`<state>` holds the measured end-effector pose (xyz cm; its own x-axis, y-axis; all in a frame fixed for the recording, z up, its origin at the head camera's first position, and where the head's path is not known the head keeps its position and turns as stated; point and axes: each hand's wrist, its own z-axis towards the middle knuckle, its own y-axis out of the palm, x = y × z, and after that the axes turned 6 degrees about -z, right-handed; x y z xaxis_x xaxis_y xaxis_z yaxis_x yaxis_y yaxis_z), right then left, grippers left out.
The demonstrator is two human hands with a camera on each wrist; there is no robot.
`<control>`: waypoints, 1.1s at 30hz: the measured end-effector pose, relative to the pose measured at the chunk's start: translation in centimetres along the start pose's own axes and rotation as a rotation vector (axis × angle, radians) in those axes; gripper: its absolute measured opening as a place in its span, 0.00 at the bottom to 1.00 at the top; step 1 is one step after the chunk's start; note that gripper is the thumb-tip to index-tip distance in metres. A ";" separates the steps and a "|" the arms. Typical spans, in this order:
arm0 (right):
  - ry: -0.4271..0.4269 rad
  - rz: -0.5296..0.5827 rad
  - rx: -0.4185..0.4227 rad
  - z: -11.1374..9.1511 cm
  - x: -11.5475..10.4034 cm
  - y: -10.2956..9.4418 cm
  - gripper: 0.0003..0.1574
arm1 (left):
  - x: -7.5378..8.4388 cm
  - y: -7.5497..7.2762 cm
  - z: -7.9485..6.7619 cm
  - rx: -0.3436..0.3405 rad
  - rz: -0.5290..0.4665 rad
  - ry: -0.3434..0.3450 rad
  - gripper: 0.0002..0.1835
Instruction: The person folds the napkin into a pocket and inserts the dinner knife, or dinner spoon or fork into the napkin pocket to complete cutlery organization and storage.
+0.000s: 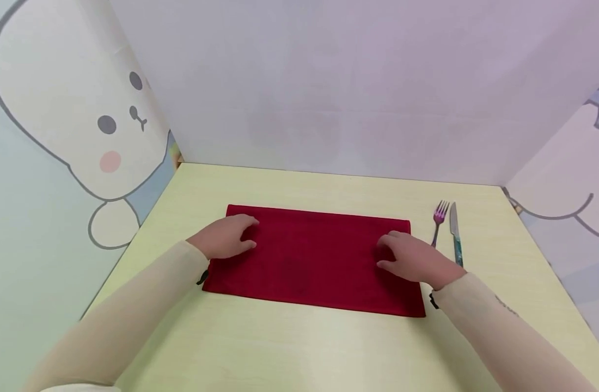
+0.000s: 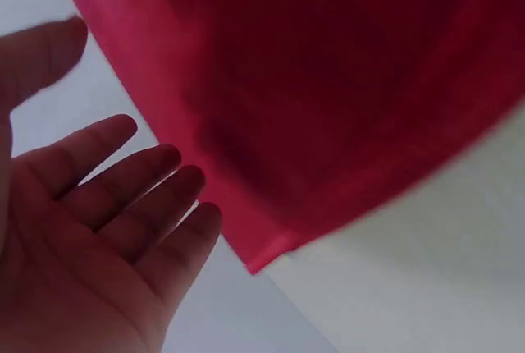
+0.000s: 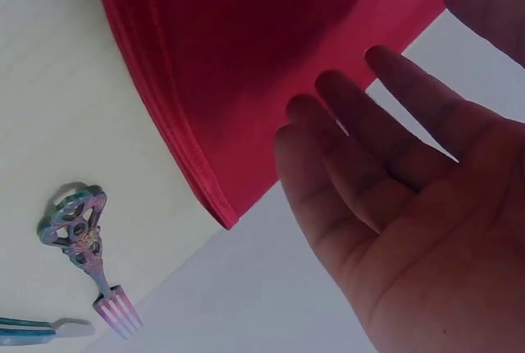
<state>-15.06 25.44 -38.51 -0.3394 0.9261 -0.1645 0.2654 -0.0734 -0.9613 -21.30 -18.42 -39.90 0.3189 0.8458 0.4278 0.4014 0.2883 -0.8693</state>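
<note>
A red cloth (image 1: 314, 267) lies flat as a wide rectangle on the pale table. Over its left end is my left hand (image 1: 227, 237), with the fingers loosely bent and nothing in them. My right hand (image 1: 417, 258) is over the cloth's right end in much the same pose, also holding nothing. Both wrist views show the palms, with the left fingers (image 2: 143, 197) and right fingers (image 3: 369, 172) relaxed and spread near the cloth. Along one edge in the right wrist view, the cloth (image 3: 197, 156) shows stacked layers. Whether either hand touches the cloth I cannot tell.
Right of the cloth lie a purple-tinted fork (image 1: 440, 214) and a knife (image 1: 454, 223) with a teal handle, both partly covered by the right hand and wrist. A pale wall (image 1: 329, 81) rises behind the table (image 1: 299, 348), and panels with cartoon animals stand at both sides.
</note>
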 end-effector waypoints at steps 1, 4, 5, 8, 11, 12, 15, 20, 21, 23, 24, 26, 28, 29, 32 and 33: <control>0.002 -0.016 -0.012 0.0 0.0 0.0 0.31 | -0.2 0.1 0.2 -0.012 0.006 -0.011 0.40; 0.008 -0.040 -0.054 0.0 0.1 0.2 0.40 | -1.1 0.4 0.4 -0.058 0.023 -0.023 0.45; 0.009 -0.041 -0.064 0.0 0.2 0.3 0.42 | -1.3 0.5 0.5 -0.067 0.024 -0.029 0.46; 0.006 -0.033 -0.072 0.0 0.5 0.5 0.44 | -2.0 0.6 0.7 -0.082 0.024 -0.032 0.47; 0.002 -0.029 -0.033 0.2 1.2 0.6 0.43 | -2.3 0.3 1.0 -0.060 0.014 -0.038 0.47; 0.002 -0.029 -0.015 0.2 1.4 0.6 0.42 | -2.4 0.1 1.2 -0.050 0.014 -0.035 0.46; 0.009 -0.047 0.030 0.9 1.8 0.5 0.40 | -2.2 -0.5 1.8 -0.018 0.027 -0.028 0.43; -0.002 -0.098 0.035 3.2 0.3 0.4 0.44 | 0.1 -0.7 3.8 -0.022 0.113 0.055 0.39; -0.004 -0.103 0.027 3.8 -0.3 0.2 0.45 | 0.9 -0.6 4.3 -0.031 0.134 0.076 0.39; -0.011 -0.110 0.010 4.9 -1.6 0.0 0.47 | 2.7 -0.4 5.3 -0.054 0.166 0.123 0.39; -0.013 -0.108 0.000 5.5 -2.3 -0.2 0.48 | 3.6 -0.2 5.8 -0.066 0.180 0.140 0.40; -0.022 -0.107 -0.014 6.6 -3.5 -0.6 0.50 | 5.3 0.2 6.8 -0.092 0.201 0.175 0.41; -0.022 -0.106 -0.028 7.7 -4.4 -0.8 0.54 | 6.7 0.6 7.7 -0.121 0.223 0.197 0.42; -0.028 -0.108 -0.034 8.2 -4.7 -0.8 0.56 | 7.2 0.9 8.1 -0.132 0.232 0.205 0.43; -0.055 -0.114 -0.054 9.5 -5.1 -0.6 0.62 | 8.1 1.6 9.2 -0.161 0.239 0.222 0.46; -0.068 -0.116 -0.064 9.9 -5.1 -0.5 0.64 | 8.2 1.9 9.6 -0.170 0.238 0.221 0.47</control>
<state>-22.33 17.06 -39.40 -0.4309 0.8997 -0.0696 0.2769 0.0584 -0.9591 -26.13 -6.62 -40.37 0.5906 0.7576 0.2779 0.4248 0.0010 -0.9053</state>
